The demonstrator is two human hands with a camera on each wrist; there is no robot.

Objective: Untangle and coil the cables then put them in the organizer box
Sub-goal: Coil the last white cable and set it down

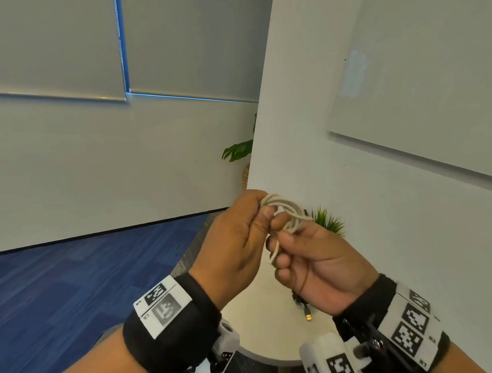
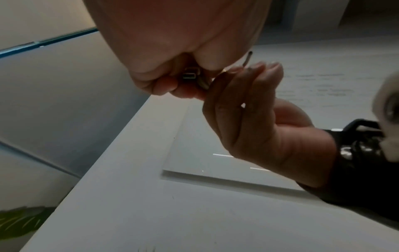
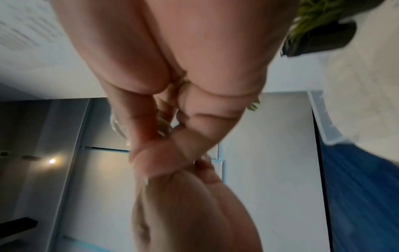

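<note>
A white cable (image 1: 284, 213) wound into several small loops is held up in the air between both hands, above the round table. My left hand (image 1: 251, 214) grips one side of the coil with thumb and curled fingers. My right hand (image 1: 283, 241) pinches the other side, and a loop hangs down past its fingers. In the left wrist view a metal USB plug (image 2: 190, 75) of this cable shows inside my left hand (image 2: 172, 81), with my right hand (image 2: 248, 95) beside it. A dark cable with a gold USB plug (image 1: 308, 317) lies on the table below. No organizer box is in view.
A round white table (image 1: 261, 325) stands below my hands. A small green plant in a dark pot (image 1: 328, 219) sits at its far side by the white wall. Blue carpet (image 1: 75, 276) covers the floor to the left. A glass board (image 1: 431, 82) hangs on the wall to the right.
</note>
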